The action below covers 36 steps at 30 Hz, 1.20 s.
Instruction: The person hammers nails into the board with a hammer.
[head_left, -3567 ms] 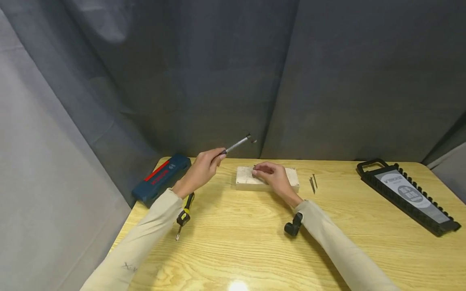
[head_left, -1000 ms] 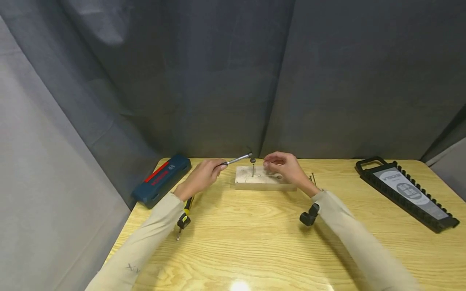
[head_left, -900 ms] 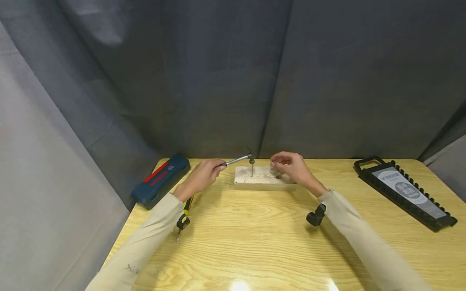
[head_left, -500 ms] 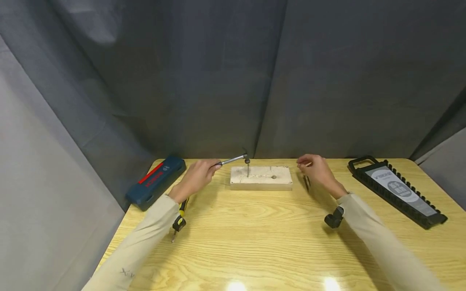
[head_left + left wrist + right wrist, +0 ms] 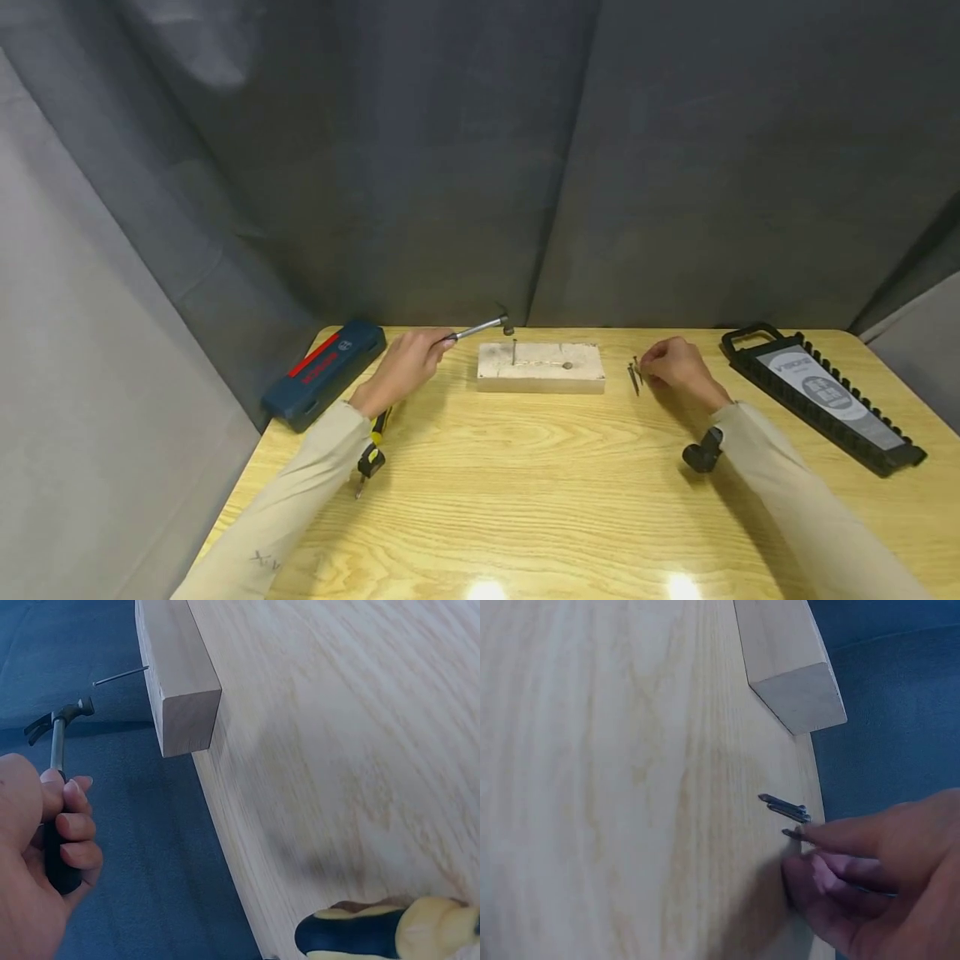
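In the head view my left hand (image 5: 407, 371) grips a claw hammer (image 5: 58, 742) by its black handle. The hammer's head is raised just above a nail (image 5: 514, 352) standing upright in the left part of a pale wooden block (image 5: 540, 386). A second nail head (image 5: 567, 366) shows low on the block's top. My right hand (image 5: 678, 369) is at the table to the right of the block, fingers curled. In the right wrist view its fingertips pinch a small nail (image 5: 791, 834), mostly hidden. Two loose nails (image 5: 784, 807) lie beside them.
A blue Bosch case (image 5: 324, 375) lies at the table's left. A yellow-black screwdriver (image 5: 371, 457) is partly hidden by the left forearm. On the right lies a black wrench rack (image 5: 821, 400). A dark curtain (image 5: 420, 167) hangs behind the table (image 5: 510, 467).
My right hand has left the nail on the block, which now stands unsupported, and moved right and down to the loose nails. My left hand has lowered the hammer close above the standing nail.
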Motion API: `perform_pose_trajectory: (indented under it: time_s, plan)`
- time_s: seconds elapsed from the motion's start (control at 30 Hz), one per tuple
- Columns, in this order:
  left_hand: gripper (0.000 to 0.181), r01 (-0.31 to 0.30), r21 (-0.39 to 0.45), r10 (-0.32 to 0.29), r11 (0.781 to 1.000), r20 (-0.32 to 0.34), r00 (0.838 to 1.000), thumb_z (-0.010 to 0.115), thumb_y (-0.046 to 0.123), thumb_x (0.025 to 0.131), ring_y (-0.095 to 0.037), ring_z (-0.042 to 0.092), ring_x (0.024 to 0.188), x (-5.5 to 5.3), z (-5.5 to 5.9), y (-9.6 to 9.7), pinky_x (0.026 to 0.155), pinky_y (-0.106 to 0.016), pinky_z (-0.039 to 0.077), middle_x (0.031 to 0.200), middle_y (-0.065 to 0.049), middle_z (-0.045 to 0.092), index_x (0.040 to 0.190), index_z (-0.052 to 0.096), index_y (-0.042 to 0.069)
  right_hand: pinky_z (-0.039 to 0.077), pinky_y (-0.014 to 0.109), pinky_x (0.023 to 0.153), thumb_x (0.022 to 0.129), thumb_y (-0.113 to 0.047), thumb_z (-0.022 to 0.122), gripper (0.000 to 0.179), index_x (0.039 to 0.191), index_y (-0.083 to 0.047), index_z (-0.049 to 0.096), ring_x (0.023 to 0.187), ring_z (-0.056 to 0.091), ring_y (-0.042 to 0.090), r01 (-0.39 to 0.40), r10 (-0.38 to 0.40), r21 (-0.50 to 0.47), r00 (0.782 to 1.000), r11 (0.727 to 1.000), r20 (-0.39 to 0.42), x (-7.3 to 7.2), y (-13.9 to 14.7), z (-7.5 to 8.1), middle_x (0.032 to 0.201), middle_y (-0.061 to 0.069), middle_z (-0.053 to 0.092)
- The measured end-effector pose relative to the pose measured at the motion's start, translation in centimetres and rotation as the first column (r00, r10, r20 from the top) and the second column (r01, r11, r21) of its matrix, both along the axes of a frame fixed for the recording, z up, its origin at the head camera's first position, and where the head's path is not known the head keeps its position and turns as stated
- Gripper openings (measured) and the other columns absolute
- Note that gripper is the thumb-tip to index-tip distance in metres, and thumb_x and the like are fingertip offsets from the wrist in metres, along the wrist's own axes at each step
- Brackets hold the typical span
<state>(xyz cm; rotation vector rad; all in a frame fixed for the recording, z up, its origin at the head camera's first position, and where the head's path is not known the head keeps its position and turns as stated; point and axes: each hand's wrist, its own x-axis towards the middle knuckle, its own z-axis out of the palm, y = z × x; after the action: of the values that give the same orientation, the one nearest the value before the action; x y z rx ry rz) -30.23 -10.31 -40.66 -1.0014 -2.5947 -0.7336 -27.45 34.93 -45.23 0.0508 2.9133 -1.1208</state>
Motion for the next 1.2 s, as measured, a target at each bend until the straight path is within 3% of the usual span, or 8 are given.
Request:
perform_pose_trajectory:
  time_s: [0.2, 0.43, 0.6, 0.67, 0.8, 0.9, 1.03, 1.2]
  plan:
    - [0.021, 0.026, -0.001, -0.026, 1.0, 0.014, 1.0, 0.057, 0.015, 0.109, -0.009, 0.035, 0.054, -0.2, -0.2, 0.4, 0.054, -0.025, 0.03, 0.066, 0.002, 0.044, 0.093, 0.068, 0.008, 0.053, 0.033, 0.058, 0.094, -0.011, 0.07, 0.025, 0.073, 0.003, 0.073, 0.057, 0.067, 0.02, -0.006, -0.004, 0.081, 0.993, 0.997, 0.12, -0.9, -0.1, 0.8, 0.063, 0.008, 0.07]
    - [0.018, 0.022, 0.009, -0.022, 1.0, 0.016, 1.0, 0.057, 0.014, 0.109, -0.01, 0.038, 0.054, -0.2, -0.2, 0.1, 0.054, -0.026, 0.031, 0.067, 0.001, 0.047, 0.098, 0.07, 0.007, 0.057, 0.033, 0.061, 0.092, -0.015, 0.07, 0.023, 0.073, -0.001, 0.073, 0.059, 0.068, 0.018, 0.001, -0.011, 0.041, 0.972, 0.999, 0.235, -1.3, -0.2, 1.5, 0.064, 0.006, 0.069]
    - [0.019, 0.018, 0.017, -0.018, 1.0, 0.034, 0.999, 0.057, 0.014, 0.109, -0.01, 0.036, 0.054, -0.3, -0.3, -0.2, 0.054, -0.026, 0.031, 0.066, 0.001, 0.045, 0.094, 0.067, 0.008, 0.05, 0.032, 0.057, 0.093, -0.012, 0.068, 0.033, 0.062, -0.006, 0.06, 0.052, 0.057, 0.016, -0.013, 0.008, 0.03, 0.988, 0.999, 0.153, -1.0, -0.4, 2.5, 0.058, 0.003, 0.062]
    - [0.02, 0.02, 0.024, -0.021, 1.0, 0.046, 0.999, 0.057, 0.014, 0.109, -0.01, 0.036, 0.053, -0.3, -0.4, -0.3, 0.054, -0.025, 0.031, 0.066, 0.001, 0.045, 0.092, 0.066, 0.009, 0.047, 0.032, 0.058, 0.095, -0.009, 0.067, 0.031, 0.065, -0.003, 0.06, 0.055, 0.055, 0.017, -0.033, 0.031, 0.03, 0.996, 0.999, 0.087, -0.9, -0.7, 3.0, 0.06, 0.005, 0.062]
    - [0.021, 0.025, 0.029, -0.027, 0.999, 0.07, 0.997, 0.057, 0.014, 0.11, -0.01, 0.036, 0.054, -0.3, -0.5, -0.1, 0.055, -0.025, 0.032, 0.066, 0.001, 0.046, 0.093, 0.067, 0.008, 0.056, 0.034, 0.064, 0.098, -0.006, 0.068, 0.016, 0.093, 0.01, 0.068, 0.07, 0.069, 0.026, -0.044, 0.044, -0.005, 0.999, 0.999, -0.01, -1.3, -1.5, 3.3, 0.082, 0.02, 0.072]
    - [0.019, 0.023, 0.025, -0.026, 0.999, 0.086, 0.996, 0.056, 0.014, 0.11, -0.009, 0.036, 0.054, -0.3, -0.5, 0.1, 0.055, -0.025, 0.032, 0.067, 0.001, 0.047, 0.097, 0.069, 0.008, 0.061, 0.032, 0.067, 0.099, -0.005, 0.07, 0.024, 0.113, 0.015, 0.067, 0.079, 0.075, 0.025, -0.032, 0.027, -0.086, 0.998, 0.996, -0.061, -1.6, -2.2, 3.3, 0.102, 0.03, 0.074]
    - [0.02, 0.023, 0.024, -0.026, 0.999, 0.106, 0.994, 0.054, 0.016, 0.111, -0.008, 0.034, 0.053, -0.4, -0.4, 0.1, 0.054, -0.024, 0.031, 0.066, 0.002, 0.045, 0.101, 0.07, 0.009, 0.061, 0.024, 0.067, 0.1, 0.001, 0.068, 0.025, 0.117, 0.019, 0.064, 0.077, 0.074, 0.012, -0.073, 0.041, -0.27, 0.992, 0.96, -0.123, -1.7, -3.4, 3.2, 0.105, 0.031, 0.074]
    - [0.021, 0.039, 0.059, -0.046, 0.997, 0.12, 0.992, 0.054, 0.016, 0.111, -0.008, 0.033, 0.053, -0.4, -0.4, 0.1, 0.054, -0.025, 0.031, 0.066, 0.001, 0.044, 0.101, 0.07, 0.008, 0.063, 0.029, 0.074, 0.099, 0.007, 0.066, 0.026, 0.119, 0.023, 0.059, 0.08, 0.076, 0.012, -0.16, 0.09, -0.502, 0.983, 0.85, -0.162, -1.6, -5.7, 3.0, 0.102, 0.017, 0.076]
